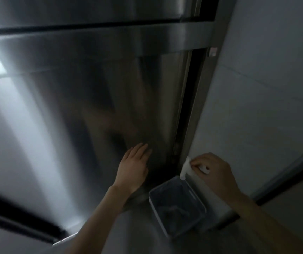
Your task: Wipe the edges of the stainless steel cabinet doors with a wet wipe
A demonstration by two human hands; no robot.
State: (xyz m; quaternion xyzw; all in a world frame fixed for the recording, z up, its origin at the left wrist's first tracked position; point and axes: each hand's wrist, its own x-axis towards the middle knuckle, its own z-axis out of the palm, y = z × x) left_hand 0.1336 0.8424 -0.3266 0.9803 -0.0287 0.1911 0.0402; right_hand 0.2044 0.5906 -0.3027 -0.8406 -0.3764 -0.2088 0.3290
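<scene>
Our left hand (pixel 133 166) lies flat, fingers straight, on the shiny door (pixel 95 99). Our right hand (pixel 213 173) pinches the white wipe (pixel 186 166) against the door's edge (above a small bin (pixel 177 206)).

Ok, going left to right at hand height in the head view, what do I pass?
left hand flat on the steel door → dark gap at the door's edge → wet wipe → right hand → pale wall

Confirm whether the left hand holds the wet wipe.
No, the right hand pinches the wet wipe; the left hand rests flat on the cabinet door.
</scene>
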